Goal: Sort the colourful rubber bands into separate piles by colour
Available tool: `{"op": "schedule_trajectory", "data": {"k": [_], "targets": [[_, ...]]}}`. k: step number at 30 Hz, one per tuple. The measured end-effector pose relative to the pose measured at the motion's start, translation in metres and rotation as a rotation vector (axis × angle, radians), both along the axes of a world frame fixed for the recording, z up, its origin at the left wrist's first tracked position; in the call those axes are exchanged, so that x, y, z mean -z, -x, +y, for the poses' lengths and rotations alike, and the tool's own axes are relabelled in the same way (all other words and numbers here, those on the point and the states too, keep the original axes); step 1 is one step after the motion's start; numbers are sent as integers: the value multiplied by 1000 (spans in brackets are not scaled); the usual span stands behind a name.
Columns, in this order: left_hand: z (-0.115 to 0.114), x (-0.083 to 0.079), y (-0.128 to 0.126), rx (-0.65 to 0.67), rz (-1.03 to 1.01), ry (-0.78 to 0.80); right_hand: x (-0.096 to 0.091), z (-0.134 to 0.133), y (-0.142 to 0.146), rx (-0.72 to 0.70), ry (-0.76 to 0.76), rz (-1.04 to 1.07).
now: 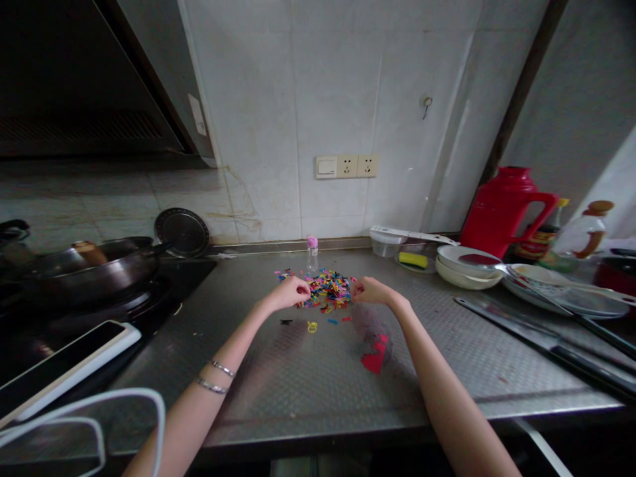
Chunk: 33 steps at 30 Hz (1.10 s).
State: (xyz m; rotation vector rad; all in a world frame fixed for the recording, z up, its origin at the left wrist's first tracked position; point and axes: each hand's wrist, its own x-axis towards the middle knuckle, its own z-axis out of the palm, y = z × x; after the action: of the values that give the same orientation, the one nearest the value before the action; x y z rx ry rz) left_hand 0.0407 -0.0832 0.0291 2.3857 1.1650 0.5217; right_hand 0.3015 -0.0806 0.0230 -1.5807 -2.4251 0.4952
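While left hand [292,292] and right hand [371,290] curled beside them, grip impossible to tell, the coloured pieces [328,287] lay heaped toward the worktop's [278,384] back edge, probably light, slippery, best pinched by one edge.

No word, brand or number can be read anywhere in the frame. Towards the right edge, a dark bottle [546,226] with a yellow cap bears a red and yellow label [528,249], its lettering too small and blurred to make out. In the upper left, a pale sticker [197,114] stands on the side of the range hood [161,73], likewise illegible. Right of centre, a long white handle [422,236] over a clear tub [385,250] shows tiny dark marks near its left end, too small to decipher.
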Motion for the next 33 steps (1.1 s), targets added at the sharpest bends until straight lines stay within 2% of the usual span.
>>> {"op": "schedule_trajectory", "data": {"k": [5,11,19,30,33], "targets": [[-15,-19,37,-1,95,86,6,3,4,-13,50,-31],[-22,-8,66,-11,176,278,12,4,12,-2,86,-57],[-27,6,67,-38,174,357,19,7,16,10,72,-48],[-35,-2,65,-76,127,192,21,7,18,-12,65,-31],[-35,-1,63,-79,122,170,23,7,19,11,102,-20]]}}
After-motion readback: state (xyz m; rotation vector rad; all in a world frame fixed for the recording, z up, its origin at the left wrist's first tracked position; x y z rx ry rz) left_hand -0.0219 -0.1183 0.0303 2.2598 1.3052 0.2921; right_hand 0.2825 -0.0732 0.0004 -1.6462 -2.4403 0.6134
